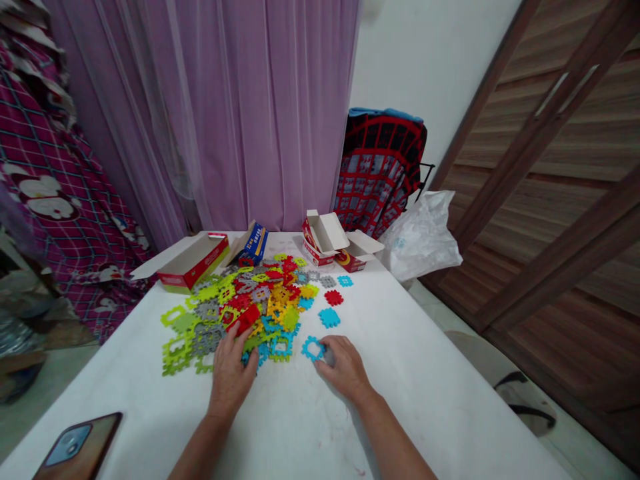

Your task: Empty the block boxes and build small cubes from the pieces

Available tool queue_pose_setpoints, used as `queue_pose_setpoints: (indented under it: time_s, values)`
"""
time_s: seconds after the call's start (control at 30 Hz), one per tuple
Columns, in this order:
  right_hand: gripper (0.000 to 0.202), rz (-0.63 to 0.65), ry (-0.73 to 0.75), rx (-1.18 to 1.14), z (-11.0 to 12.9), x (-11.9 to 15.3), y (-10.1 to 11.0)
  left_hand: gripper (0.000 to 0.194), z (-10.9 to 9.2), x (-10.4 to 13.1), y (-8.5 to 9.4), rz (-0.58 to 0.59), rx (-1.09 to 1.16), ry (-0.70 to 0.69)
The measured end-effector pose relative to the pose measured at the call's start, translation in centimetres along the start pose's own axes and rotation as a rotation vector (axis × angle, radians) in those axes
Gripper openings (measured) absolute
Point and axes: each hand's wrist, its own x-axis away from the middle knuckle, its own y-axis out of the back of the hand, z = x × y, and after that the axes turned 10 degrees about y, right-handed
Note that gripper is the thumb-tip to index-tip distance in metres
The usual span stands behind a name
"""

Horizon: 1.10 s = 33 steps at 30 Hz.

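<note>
My right hand (pixel 345 370) pinches the right edge of a blue square interlocking building piece (pixel 306 349) with a hole in its middle, at the table surface. At the near edge of a pile of colourful interlocking pieces (pixel 207 310), my left hand (pixel 231 373) lies with thumb and fingers apart. Its fingertips touch or nearly touch a red piece (pixel 247 319) tilted on the pile; I cannot tell which. Right of the pile, beyond my right hand, lie a solid blue piece (pixel 329 318), a red piece (pixel 333 297) and a smaller blue piece (pixel 345 281).
Open cardboard boxes stand behind the pile: a red one (pixel 195 267), a blue one (pixel 254 245) and red-and-white ones (pixel 320 250) at the back. A phone (pixel 80 448) lies front left on the white table (pixel 430 387). A white plastic bag (pixel 423 233) sits at the right edge.
</note>
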Motion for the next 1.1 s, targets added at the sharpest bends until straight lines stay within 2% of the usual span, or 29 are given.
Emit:
queue_pose_setpoints:
  time_s: [0.2, 0.33, 0.43, 0.53, 0.63, 0.73, 0.9, 1.1]
  values:
    - [0.033, -0.081, -0.035, 0.002, -0.1, 0.4, -0.6, 0.038, 0.0, 0.0, -0.1, -0.008, 0.0, -0.007]
    - [0.036, -0.212, -0.032, 0.011, -0.7, 0.3, -0.9, 0.038, 0.1, 0.1, -0.1, -0.01, 0.004, 0.001]
    - [0.039, -0.339, -0.089, 0.05, -2.6, -1.2, -0.2, 0.039, 0.3, 0.2, -0.3, -0.013, -0.004, -0.008]
    - [0.04, -0.415, -0.251, 0.087, -5.6, -4.4, 1.6, 0.041, 0.8, 0.3, -0.6, -0.022, -0.017, -0.02]
    - [0.042, -0.379, -0.48, 0.127, -8.8, -8.2, 3.3, 0.041, 1.2, 0.2, -0.8, -0.022, -0.021, -0.023]
    - [0.042, -0.276, -0.611, 0.182, -11.3, -11.2, 4.0, 0.042, 1.6, 0.2, -0.9, -0.012, -0.028, -0.039]
    - [0.044, -0.176, -0.646, 0.259, -13.3, -13.4, 3.1, 0.042, 2.1, 0.2, -1.0, -0.033, -0.034, -0.074]
    - [0.043, -0.154, -0.639, 0.281, -13.9, -14.2, 1.9, 0.039, 2.4, 0.4, -1.2, -0.031, -0.023, -0.05]
